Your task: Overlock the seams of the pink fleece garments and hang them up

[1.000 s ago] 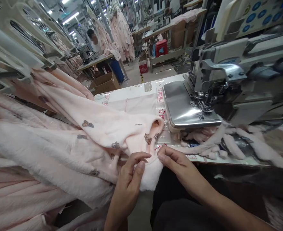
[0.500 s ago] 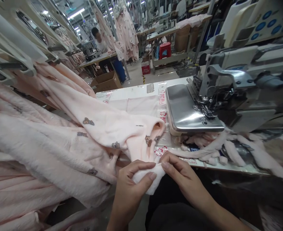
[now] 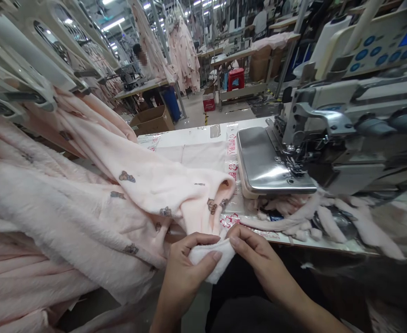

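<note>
A pale pink plush garment (image 3: 175,185) with small bear prints hangs down from the left and lies across the table. Its end carries a white fluffy cuff (image 3: 214,267). My left hand (image 3: 192,263) pinches the cuff between thumb and fingers on its left side. On the cuff's right upper corner, the thumb and fingertips of my right hand (image 3: 255,252) are closed. The cuff is stretched between both hands, just off the table's front edge, above my dark-clothed lap. Right of the garment stands an industrial sewing machine (image 3: 300,152) with a shiny metal plate (image 3: 265,162).
More pink garments (image 3: 33,208) hang from white hanger clamps (image 3: 26,95) at left. Fabric scraps (image 3: 303,217) lie beneath the machine's plate along the white table (image 3: 189,136). Behind are a cardboard box (image 3: 153,119), a red stool (image 3: 236,79) and a person (image 3: 142,64) at another machine.
The view has shifted slightly. The white cuff is turned a little, so more of its upper edge shows between my hands; both hands keep their hold.
</note>
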### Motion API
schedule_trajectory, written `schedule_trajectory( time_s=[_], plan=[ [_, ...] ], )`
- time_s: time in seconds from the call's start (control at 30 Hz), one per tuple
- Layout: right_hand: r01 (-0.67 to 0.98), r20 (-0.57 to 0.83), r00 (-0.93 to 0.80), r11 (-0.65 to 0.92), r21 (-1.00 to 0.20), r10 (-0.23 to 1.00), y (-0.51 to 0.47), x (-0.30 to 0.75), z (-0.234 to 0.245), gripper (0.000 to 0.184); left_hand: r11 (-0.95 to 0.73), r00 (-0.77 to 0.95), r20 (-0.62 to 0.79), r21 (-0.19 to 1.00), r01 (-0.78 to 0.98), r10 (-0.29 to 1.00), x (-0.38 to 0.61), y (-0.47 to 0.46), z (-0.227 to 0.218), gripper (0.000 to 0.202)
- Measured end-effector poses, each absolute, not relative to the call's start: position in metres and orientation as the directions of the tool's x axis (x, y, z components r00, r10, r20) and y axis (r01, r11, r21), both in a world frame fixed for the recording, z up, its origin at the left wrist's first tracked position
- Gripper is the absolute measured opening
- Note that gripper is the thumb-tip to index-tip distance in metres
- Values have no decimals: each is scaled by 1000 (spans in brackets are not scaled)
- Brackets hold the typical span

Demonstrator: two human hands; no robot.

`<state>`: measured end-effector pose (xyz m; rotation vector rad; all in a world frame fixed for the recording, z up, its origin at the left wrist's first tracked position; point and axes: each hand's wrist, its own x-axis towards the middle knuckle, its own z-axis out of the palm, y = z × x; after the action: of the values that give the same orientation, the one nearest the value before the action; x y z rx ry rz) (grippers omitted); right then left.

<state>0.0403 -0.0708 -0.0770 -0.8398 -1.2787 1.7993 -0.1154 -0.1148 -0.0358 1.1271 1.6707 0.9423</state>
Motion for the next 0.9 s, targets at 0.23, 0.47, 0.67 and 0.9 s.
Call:
schedule_trajectory(
  time_s=[0.23, 0.47, 0.67, 0.9],
  plan=[
    [-209, -126, -499, -260, -943, 858, -72, 38, -75, 32, 298, -189, -265, 938, 177, 946, -117, -113, -36, 25],
    [-209, -148, -529, -298, -931, 835, -71, 37, -69, 35, 265, -315, -277, 961, -81, 908, -112, -113, -45, 23],
    [-219, -148, -572, -324, -920, 807, -72, 38, -62, 35, 286, -282, -342, 932, -222, 896, -114, -112, -49, 30],
    [-241, -142, -600, -347, -906, 787, -72, 40, -61, 27, 248, -272, -320, 932, -266, 908, -115, -113, -48, 27]
  ],
)
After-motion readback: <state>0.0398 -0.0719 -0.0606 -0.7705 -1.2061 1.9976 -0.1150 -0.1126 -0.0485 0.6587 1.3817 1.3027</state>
